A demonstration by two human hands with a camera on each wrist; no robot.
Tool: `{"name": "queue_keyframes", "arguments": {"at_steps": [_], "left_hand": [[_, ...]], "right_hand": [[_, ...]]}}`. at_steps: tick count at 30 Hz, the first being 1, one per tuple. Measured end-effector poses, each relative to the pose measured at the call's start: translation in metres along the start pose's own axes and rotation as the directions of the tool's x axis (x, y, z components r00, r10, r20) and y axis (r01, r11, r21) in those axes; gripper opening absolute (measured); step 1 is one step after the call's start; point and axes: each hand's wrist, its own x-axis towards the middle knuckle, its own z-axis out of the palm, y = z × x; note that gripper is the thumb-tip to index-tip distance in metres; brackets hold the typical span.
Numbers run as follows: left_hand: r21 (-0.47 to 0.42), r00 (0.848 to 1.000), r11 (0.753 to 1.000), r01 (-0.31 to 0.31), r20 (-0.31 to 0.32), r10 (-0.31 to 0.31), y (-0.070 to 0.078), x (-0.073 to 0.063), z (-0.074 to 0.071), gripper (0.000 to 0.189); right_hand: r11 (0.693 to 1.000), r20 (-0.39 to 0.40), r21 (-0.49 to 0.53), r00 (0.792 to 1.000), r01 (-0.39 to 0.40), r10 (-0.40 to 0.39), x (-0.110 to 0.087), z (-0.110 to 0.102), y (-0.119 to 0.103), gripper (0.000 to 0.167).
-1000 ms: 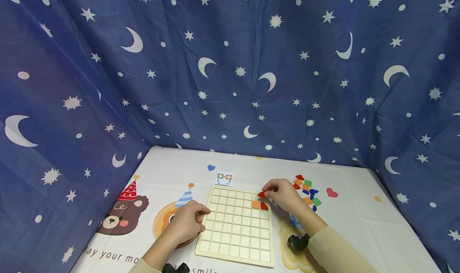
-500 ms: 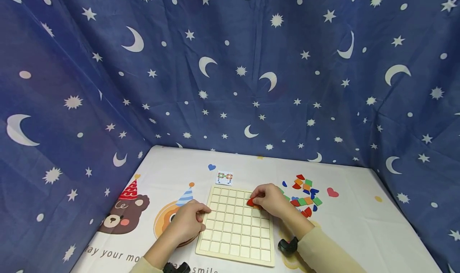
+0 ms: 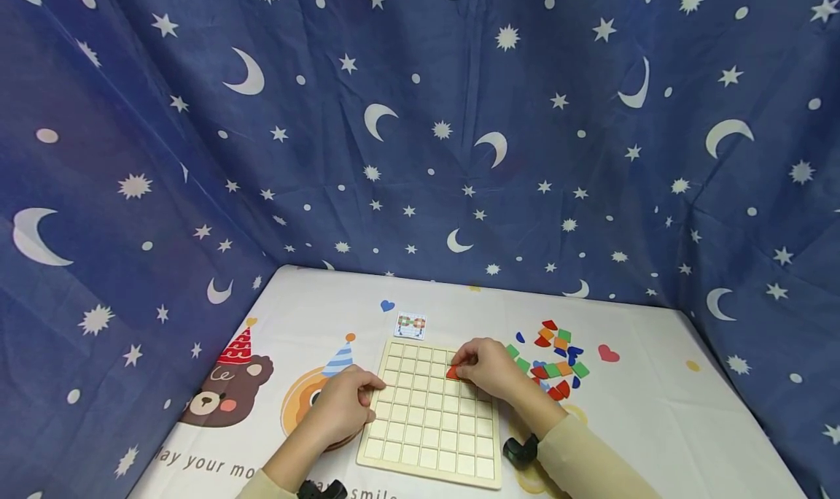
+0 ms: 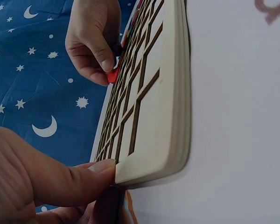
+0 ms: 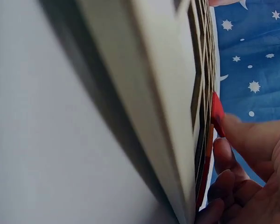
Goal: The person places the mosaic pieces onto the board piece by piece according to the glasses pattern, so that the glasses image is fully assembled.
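A wooden grid board (image 3: 429,441) lies on the table. At its left edge my left hand (image 3: 341,404) holds the rim; its thumb (image 4: 100,170) rests against the wood in the left wrist view. Over the upper right cells, my right hand (image 3: 494,369) pinches a red quarter-circle tile (image 3: 452,373) between thumb and fingers. That tile leans at an angle against the board in the right wrist view. Beside it, an orange tile (image 5: 209,140) and a red tile (image 5: 203,182) sit in the board, partly hidden in the head view by the right hand.
Right of the board lie loose tiles, among them a green tile (image 3: 581,370), an orange tile (image 3: 546,333) and a blue tile (image 3: 574,353). A small pattern card (image 3: 410,325) lies behind the board. A starry blue curtain (image 3: 420,156) stands around the table.
My right hand has moved left across the upper right of the board, a red tile in its fingers, then settled low over the cells. The left hand has stayed at the board's edge.
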Motion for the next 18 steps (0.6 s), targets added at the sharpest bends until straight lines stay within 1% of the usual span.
{"name": "queue_keyframes", "arguments": {"at_steps": [6, 10, 13, 18], "left_hand": [[0.008, 1.0, 1.0, -0.004, 0.001, 0.004, -0.0002, -0.0008, 0.0004, 0.046], [0.002, 1.0, 1.0, 0.001, 0.003, -0.001, -0.0001, -0.0004, -0.0002, 0.046], [-0.007, 1.0, 1.0, 0.007, 0.004, -0.007, -0.0001, -0.0001, -0.0006, 0.046], [-0.008, 1.0, 1.0, 0.011, 0.003, -0.011, 0.0001, 0.0003, -0.0005, 0.047]], "right_hand": [[0.999, 0.004, -0.035, 1.0, 0.004, -0.004, -0.001, 0.0014, 0.0006, 0.017], [0.998, 0.0, -0.054, 1.0, 0.015, -0.015, -0.0005, 0.0009, 0.0001, 0.018], [0.999, 0.006, -0.036, 1.0, 0.026, -0.026, -0.0004, -0.0009, 0.0004, 0.018], [0.999, 0.013, 0.028, 0.999, 0.029, -0.03, -0.0029, -0.0079, 0.004, 0.017]]}}
